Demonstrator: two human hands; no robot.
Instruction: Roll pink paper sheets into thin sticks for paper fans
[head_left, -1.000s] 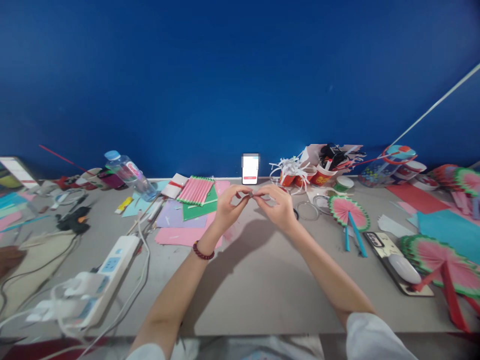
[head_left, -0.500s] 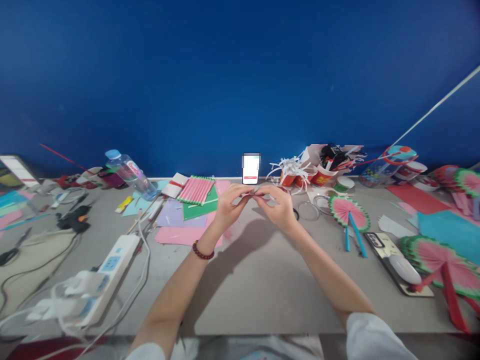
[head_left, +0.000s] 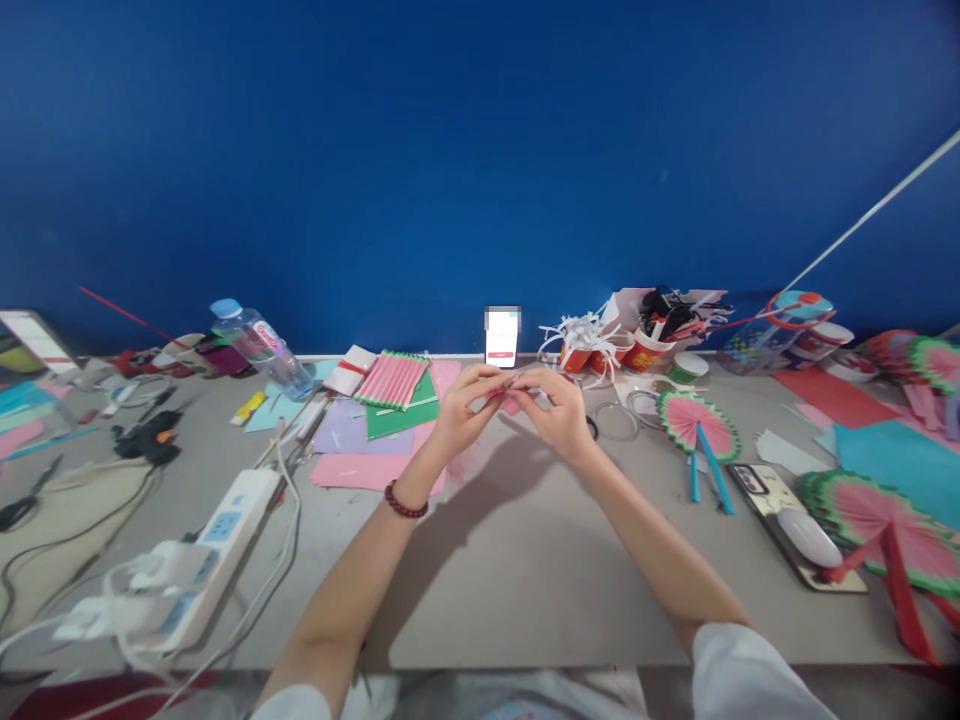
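Note:
My left hand (head_left: 463, 412) and my right hand (head_left: 556, 410) meet fingertip to fingertip above the middle of the table. Between their pinched fingers is a small pink piece of paper (head_left: 511, 405), mostly covered by the fingers, so its shape cannot be made out. To the left of my left hand lies a pleated pink paper strip with green edges (head_left: 394, 380) on a green sheet (head_left: 401, 415). A pink-and-green round paper fan with blue sticks (head_left: 699, 425) rests to the right of my right hand.
A lit phone (head_left: 502, 340) stands against the blue wall. On the left are a power strip (head_left: 225, 545) with cables, a tilted bottle (head_left: 262, 345) and a black glue gun (head_left: 150, 437). Cups of tools (head_left: 646, 352), a phone under a white mouse (head_left: 808, 538) and another fan (head_left: 885, 525) are right.
Both hands stay in nearly the same place with a slight shift of the fingers. More of the pink paper shows beneath the fingertips now.

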